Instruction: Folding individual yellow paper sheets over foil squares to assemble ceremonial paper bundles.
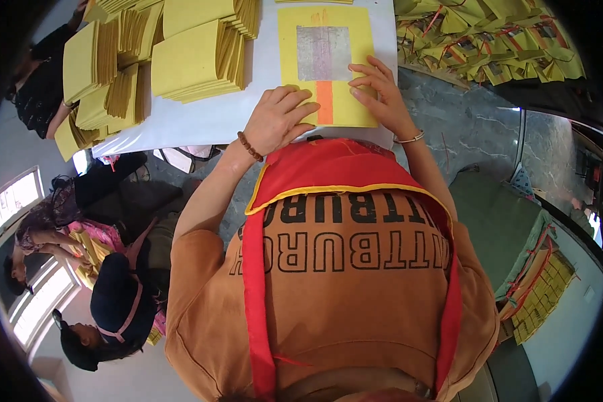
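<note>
A yellow paper sheet (360,60) lies flat on the white table, near its front edge. It bears a silver square (338,50) and an orange strip (324,100) below that. My left hand (280,119), with a beaded bracelet, rests on the sheet's lower left edge; its fingers are apart and point toward the orange strip. Over the right edge of the sheet is my right hand (382,95), wearing a bangle, fingers spread and the tips touching the paper near the silver square. Neither hand grips anything that I can see.
Stacks of folded yellow paper (187,67) stand on the white table (261,63) to the left. Tied yellow paper bundles (489,40) pile up at the far right. Several other people (117,298) are on the left. A green cover (492,224) lies at the right.
</note>
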`<control>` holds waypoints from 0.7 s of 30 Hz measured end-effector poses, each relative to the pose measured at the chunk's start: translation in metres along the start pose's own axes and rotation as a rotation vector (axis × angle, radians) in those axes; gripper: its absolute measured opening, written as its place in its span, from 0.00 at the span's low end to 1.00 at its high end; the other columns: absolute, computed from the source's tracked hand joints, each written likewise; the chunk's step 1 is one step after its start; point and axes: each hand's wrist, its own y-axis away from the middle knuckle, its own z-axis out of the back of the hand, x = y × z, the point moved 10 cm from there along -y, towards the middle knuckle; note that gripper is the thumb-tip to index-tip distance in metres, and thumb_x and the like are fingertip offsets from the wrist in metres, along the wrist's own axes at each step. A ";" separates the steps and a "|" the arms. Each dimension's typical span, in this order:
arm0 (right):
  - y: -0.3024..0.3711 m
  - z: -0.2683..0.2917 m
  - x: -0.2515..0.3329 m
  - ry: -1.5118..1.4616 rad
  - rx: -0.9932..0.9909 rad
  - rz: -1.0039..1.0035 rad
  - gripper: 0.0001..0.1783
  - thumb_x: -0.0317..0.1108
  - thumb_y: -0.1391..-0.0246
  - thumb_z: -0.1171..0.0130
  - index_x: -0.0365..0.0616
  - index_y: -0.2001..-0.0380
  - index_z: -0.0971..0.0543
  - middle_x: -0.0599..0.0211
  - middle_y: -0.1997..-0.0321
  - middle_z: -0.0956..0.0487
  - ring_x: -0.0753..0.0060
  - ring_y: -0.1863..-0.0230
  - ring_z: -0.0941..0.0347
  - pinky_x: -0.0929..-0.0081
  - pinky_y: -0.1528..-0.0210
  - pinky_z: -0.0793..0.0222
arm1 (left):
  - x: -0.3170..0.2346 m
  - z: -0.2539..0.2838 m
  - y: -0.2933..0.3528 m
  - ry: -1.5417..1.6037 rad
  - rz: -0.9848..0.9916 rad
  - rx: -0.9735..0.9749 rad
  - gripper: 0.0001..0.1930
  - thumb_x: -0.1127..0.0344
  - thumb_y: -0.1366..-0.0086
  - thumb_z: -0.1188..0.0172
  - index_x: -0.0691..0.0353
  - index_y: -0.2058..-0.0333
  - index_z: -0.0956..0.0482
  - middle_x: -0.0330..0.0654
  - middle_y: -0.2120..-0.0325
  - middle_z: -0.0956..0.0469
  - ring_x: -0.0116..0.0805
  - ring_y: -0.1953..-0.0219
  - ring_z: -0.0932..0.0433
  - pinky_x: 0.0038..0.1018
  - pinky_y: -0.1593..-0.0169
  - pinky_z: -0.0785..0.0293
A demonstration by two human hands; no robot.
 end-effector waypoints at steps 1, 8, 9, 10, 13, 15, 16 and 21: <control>0.000 0.000 0.001 0.026 0.008 0.012 0.08 0.37 0.51 0.42 0.49 0.67 0.21 0.74 0.46 0.29 0.59 0.36 0.51 0.63 0.36 0.55 | 0.001 0.000 0.000 0.012 0.006 0.003 0.18 0.60 0.48 0.40 0.55 0.58 0.25 0.41 0.58 0.28 0.41 0.54 0.31 0.34 0.53 0.35; -0.001 0.014 0.011 0.098 -0.129 0.122 0.12 0.40 0.46 0.49 0.47 0.64 0.22 0.68 0.46 0.29 0.58 0.36 0.48 0.63 0.36 0.56 | 0.008 0.007 -0.003 0.114 -0.004 -0.036 0.12 0.66 0.45 0.42 0.60 0.61 0.24 0.42 0.63 0.25 0.41 0.59 0.28 0.32 0.56 0.32; -0.001 0.014 0.012 0.096 -0.127 0.123 0.12 0.40 0.46 0.49 0.47 0.64 0.22 0.68 0.46 0.29 0.58 0.36 0.48 0.63 0.36 0.56 | 0.013 0.006 -0.004 0.127 0.043 -0.029 0.11 0.67 0.45 0.42 0.61 0.62 0.24 0.41 0.65 0.24 0.40 0.60 0.27 0.31 0.57 0.31; -0.002 0.015 0.008 -0.046 -0.102 0.082 0.14 0.41 0.44 0.53 0.46 0.63 0.22 0.66 0.46 0.29 0.58 0.36 0.49 0.63 0.36 0.56 | 0.017 0.005 -0.004 0.140 0.089 -0.021 0.10 0.68 0.45 0.42 0.62 0.64 0.24 0.41 0.66 0.24 0.39 0.61 0.26 0.31 0.59 0.31; -0.001 0.013 0.001 -0.174 -0.051 0.027 0.19 0.42 0.40 0.60 0.43 0.61 0.23 0.65 0.46 0.29 0.58 0.35 0.50 0.64 0.35 0.57 | 0.008 0.005 -0.002 0.092 0.037 -0.032 0.10 0.68 0.46 0.42 0.62 0.64 0.24 0.42 0.64 0.24 0.40 0.59 0.27 0.32 0.58 0.30; -0.001 0.010 -0.001 -0.162 -0.025 0.016 0.20 0.43 0.39 0.62 0.42 0.61 0.23 0.65 0.46 0.29 0.58 0.35 0.50 0.64 0.35 0.57 | 0.000 0.004 0.000 0.041 -0.009 -0.053 0.10 0.68 0.46 0.41 0.62 0.64 0.24 0.43 0.64 0.25 0.41 0.58 0.27 0.32 0.57 0.30; -0.001 0.011 -0.002 -0.161 -0.028 0.010 0.20 0.43 0.39 0.62 0.42 0.61 0.23 0.65 0.47 0.29 0.59 0.35 0.50 0.64 0.35 0.57 | -0.006 0.006 0.002 -0.010 -0.053 -0.074 0.10 0.67 0.46 0.41 0.62 0.64 0.24 0.43 0.63 0.25 0.42 0.58 0.27 0.33 0.56 0.31; -0.001 0.011 -0.003 -0.161 -0.045 0.012 0.20 0.43 0.39 0.61 0.42 0.61 0.23 0.65 0.48 0.29 0.59 0.35 0.50 0.64 0.35 0.57 | -0.006 0.003 0.005 -0.004 -0.037 -0.053 0.13 0.65 0.48 0.39 0.61 0.63 0.25 0.44 0.60 0.27 0.43 0.55 0.29 0.33 0.54 0.32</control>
